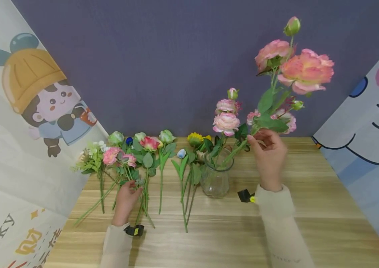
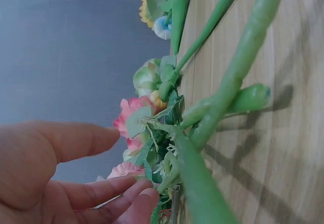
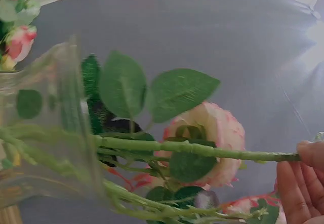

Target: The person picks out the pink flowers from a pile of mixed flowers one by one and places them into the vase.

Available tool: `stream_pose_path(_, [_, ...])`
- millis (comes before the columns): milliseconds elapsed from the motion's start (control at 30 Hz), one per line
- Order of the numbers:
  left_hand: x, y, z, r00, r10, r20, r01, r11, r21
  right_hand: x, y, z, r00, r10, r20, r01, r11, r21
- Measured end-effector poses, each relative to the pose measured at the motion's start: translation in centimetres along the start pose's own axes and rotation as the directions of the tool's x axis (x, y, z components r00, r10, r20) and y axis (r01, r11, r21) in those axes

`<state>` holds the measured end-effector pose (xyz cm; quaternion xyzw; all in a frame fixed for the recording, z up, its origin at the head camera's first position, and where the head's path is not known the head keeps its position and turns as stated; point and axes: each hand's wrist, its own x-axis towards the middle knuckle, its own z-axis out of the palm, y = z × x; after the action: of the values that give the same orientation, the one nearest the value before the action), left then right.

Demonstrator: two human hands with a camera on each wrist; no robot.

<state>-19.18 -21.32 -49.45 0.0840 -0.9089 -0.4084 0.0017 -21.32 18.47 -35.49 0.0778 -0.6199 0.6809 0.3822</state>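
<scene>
My right hand (image 1: 271, 158) pinches the stem of a tall artificial pink peony (image 1: 308, 70) between thumb and fingers. Its stem (image 3: 228, 153) slants down into the mouth of a clear glass vase (image 1: 217, 186). Paler pink peonies (image 1: 226, 123) stand in the same vase, their stems visible through the glass in the right wrist view. At the left, my left hand (image 1: 127, 199) is low among flower stems lying on the table. Its thumb (image 2: 93, 140) stands apart from the fingers, whose tips are right at small leaves beside a thick green stem (image 2: 200, 178).
Artificial flowers lie in a row left of the vase: a white-flowered sprig (image 1: 99, 150), a red rose (image 1: 150, 143), a blue-white tulip (image 1: 181, 153) and a sunflower (image 1: 195, 139). The wooden table (image 1: 209, 238) meets a dark backdrop (image 1: 162, 67). Printed cloths hang on both sides.
</scene>
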Motion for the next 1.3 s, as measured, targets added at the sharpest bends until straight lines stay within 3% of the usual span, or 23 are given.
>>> stream_pose_path(167, [0.3,-0.1,-0.1,1.0,-0.019,-0.009,0.019,1.0,0.015,-1.0,0.2,0.6,0.998,-0.051,0.034,0.055,0.989,-0.138])
stream_pose_path(333, [0.5,-0.5,-0.2,0.998,-0.048,-0.037,0.048,0.999,-0.003,-1.8,0.5,1.1,0.996,-0.054,0.072,0.065,0.985,-0.16])
stream_pose_path(667, [0.8,-1.1,-0.4,0.996,-0.067,-0.052,0.067,0.998,-0.003,-3.1,1.4,1.5,0.994,0.022,0.11,-0.003,0.985,-0.17])
stream_pose_path(933, [0.8,-1.5,-0.4,0.997,-0.07,-0.045,0.069,0.998,-0.011,-3.8,1.1,2.0,0.983,0.084,0.164,-0.041,0.967,-0.252])
stream_pose_path(1100, [1.2,-2.0,-0.2,0.994,-0.101,-0.037,0.097,0.99,-0.1,-4.2,0.0,2.4,0.972,0.115,0.206,-0.046,0.949,-0.312])
stream_pose_path(1300, [1.7,-2.7,0.2,0.99,-0.133,-0.051,0.121,0.974,-0.194,-4.4,2.6,1.7,0.936,0.207,0.285,-0.086,0.919,-0.384])
